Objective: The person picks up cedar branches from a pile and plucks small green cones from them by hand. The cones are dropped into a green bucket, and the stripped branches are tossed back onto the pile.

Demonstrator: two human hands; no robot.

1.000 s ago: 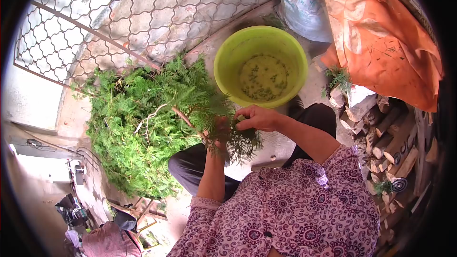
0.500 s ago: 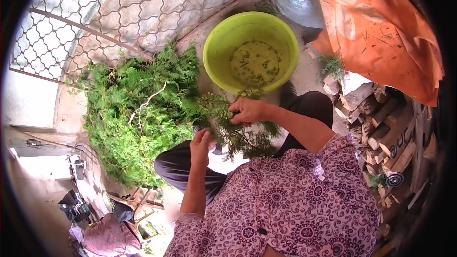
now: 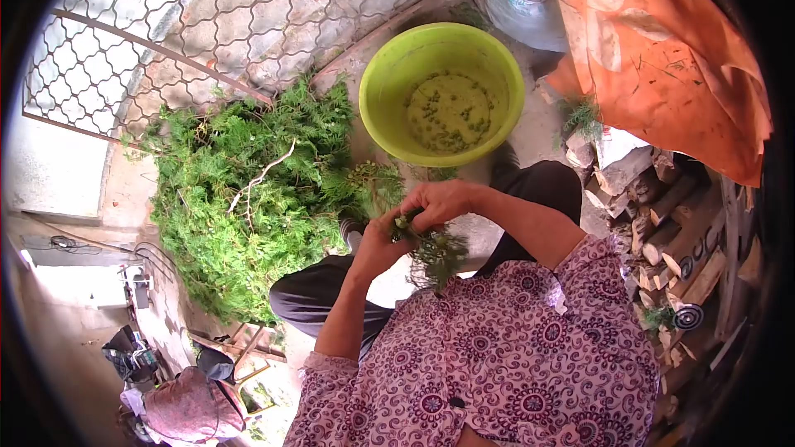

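Grip closed, the left hand (image 3: 383, 247) and right hand (image 3: 439, 201) meet on a leafy sprig (image 3: 440, 259) near side of the green tub (image 3: 383, 87), right of the branch pile (image 3: 215, 257); steady it with one hand, pinching close with the other.

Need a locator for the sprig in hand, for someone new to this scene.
Start at the big yellow-green tub, upper centre. Just below it in the picture, the left hand and right hand come together; the sprig juts out between them. Unlike the heap of greenery to the left, it is held in the hands.
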